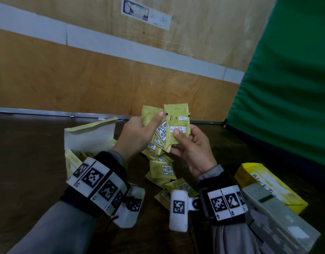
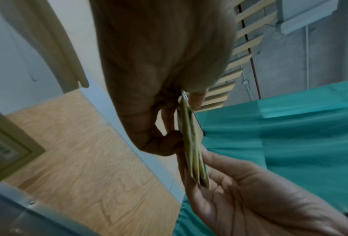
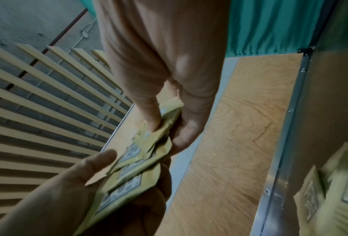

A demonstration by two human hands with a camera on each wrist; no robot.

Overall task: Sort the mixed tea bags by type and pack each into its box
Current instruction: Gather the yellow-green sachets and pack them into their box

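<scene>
Clutching tea bags [image 1: 169, 129], both hands raised

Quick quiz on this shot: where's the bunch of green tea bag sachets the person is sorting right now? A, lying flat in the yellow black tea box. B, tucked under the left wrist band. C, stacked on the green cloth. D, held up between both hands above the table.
D: the left hand and right hand both grip the fanned sachets in the air, above the loose pile on the table.
</scene>
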